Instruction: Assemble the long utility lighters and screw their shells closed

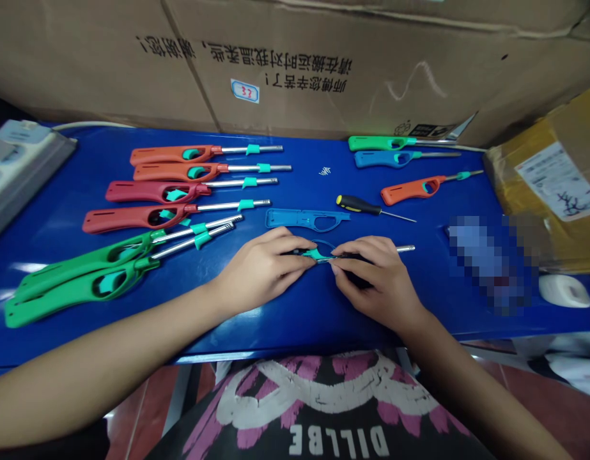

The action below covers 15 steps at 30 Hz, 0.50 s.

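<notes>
Low over the blue table, my left hand and my right hand both pinch an opened blue gas lighter. Its teal trigger shows between my fingertips, and its metal tube sticks out past my right hand. My fingers hide most of its body. Just beyond lies the detached blue casing half, with a trigger hole near one end. A black-and-yellow screwdriver rests behind my right hand, its shaft pointing right. Several small screws lie farther back.
At the left are several lighters: two orange, two red, two green. Green, blue and orange lighters lie at back right. A cardboard box walls the rear. A power strip, taped carton and white mouse flank the sides.
</notes>
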{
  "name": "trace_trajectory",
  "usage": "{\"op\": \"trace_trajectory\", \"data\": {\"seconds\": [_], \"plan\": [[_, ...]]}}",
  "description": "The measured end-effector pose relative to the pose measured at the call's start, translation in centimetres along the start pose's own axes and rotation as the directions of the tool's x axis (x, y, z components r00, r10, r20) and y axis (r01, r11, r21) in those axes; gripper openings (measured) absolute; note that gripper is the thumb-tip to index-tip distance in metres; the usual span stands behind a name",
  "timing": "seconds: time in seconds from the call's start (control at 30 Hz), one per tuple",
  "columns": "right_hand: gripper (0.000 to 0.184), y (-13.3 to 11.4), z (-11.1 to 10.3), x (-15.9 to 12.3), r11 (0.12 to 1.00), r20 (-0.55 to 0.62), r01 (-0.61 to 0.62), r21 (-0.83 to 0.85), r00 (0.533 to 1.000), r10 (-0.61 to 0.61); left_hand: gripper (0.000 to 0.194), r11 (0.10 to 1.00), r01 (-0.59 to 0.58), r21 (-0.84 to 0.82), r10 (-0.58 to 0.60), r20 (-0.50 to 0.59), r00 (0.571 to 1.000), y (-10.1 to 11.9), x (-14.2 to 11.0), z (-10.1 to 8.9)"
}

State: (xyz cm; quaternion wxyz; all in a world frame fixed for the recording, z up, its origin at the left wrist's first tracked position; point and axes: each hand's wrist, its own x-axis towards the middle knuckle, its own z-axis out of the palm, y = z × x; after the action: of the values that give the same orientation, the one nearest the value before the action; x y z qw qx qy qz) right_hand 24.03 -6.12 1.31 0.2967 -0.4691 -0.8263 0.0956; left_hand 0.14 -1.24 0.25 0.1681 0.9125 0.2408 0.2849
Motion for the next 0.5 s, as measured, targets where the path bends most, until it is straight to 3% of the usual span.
{"op": "trace_trajectory", "data": {"seconds": [0.37, 0.5], "plan": [[0.011, -0.08, -0.08, -0.04, 1.0, -0.035, -0.01, -0.006, 0.999, 0.01, 0.017, 1.0, 0.003, 0.001, -0.003, -0.002, 1.0, 0.02, 0.12, -0.04], [0.011, 0.12, -0.42, -0.02, 0.999, -0.109, -0.05, -0.009, 0.993, 0.049, 0.017, 1.0, -0.003, -0.002, 0.003, 0.002, 1.0, -0.09, 0.15, -0.13]]}}
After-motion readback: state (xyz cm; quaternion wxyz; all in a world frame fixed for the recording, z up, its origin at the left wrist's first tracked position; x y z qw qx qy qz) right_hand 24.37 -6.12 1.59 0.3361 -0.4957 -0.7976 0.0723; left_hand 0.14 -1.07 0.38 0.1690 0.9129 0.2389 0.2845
